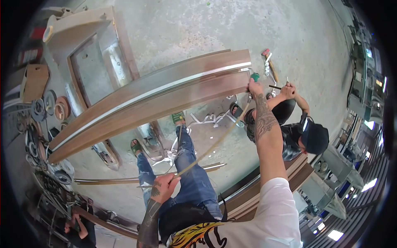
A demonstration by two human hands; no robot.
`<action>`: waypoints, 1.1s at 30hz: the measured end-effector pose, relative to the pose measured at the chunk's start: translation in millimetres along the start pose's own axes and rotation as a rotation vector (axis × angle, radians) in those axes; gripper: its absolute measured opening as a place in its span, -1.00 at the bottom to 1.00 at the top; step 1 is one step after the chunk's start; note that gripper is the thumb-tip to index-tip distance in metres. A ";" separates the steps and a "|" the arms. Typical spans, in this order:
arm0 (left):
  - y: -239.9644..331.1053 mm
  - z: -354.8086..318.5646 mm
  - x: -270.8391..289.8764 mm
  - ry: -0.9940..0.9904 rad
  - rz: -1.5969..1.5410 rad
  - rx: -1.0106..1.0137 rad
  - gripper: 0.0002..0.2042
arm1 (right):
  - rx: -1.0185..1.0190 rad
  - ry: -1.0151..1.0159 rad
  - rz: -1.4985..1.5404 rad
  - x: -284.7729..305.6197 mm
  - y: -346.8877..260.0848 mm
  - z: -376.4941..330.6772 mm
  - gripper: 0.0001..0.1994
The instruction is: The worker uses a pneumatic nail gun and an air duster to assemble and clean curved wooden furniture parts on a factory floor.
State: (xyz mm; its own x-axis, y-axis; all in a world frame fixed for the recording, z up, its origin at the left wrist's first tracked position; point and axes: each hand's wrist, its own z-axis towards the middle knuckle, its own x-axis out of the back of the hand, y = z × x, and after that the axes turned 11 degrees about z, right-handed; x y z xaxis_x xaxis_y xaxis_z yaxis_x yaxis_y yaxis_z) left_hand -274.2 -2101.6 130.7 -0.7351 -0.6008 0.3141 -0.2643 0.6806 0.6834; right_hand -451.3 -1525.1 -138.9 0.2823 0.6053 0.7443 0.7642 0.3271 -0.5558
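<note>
My right hand is closed around a green air tool at the right end of a long brown wooden beam. My fingers hide much of the tool, so its exact kind does not show. A yellowish air hose runs from it down to my left hand, which grips the hose in front of my thighs. Along the beam's length lies a pale strip between brown boards. The beam rests on low supports above the floor.
At the right another person crouches by the beam's end, holding a thin dark stick. A hammer and white strip scraps lie on the floor. A frame stands far left, near tape rolls. Thin strips lie near my feet.
</note>
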 end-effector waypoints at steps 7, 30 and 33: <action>-2.5 -4.0 -25.1 0.033 -0.059 0.124 -0.75 | -0.266 -0.230 0.197 -53.1 -39.4 -42.9 -0.56; -185.5 -235.6 33.7 0.229 -0.319 0.201 -0.82 | -0.081 -0.967 -0.148 -333.9 -161.4 -451.3 -0.63; -241.3 -269.9 52.6 0.286 -0.373 0.142 -0.81 | -0.019 -0.999 -0.125 -415.1 -177.3 -555.8 -0.61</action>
State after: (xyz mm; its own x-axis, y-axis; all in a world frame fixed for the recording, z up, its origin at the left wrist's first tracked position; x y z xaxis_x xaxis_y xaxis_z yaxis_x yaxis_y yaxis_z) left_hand -80.5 -2410.5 160.2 -0.3783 -0.8920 0.2475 -0.5741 0.4358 0.6931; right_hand -381.7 -2237.7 -143.6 -0.4096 0.9013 0.1409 0.7668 0.4238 -0.4821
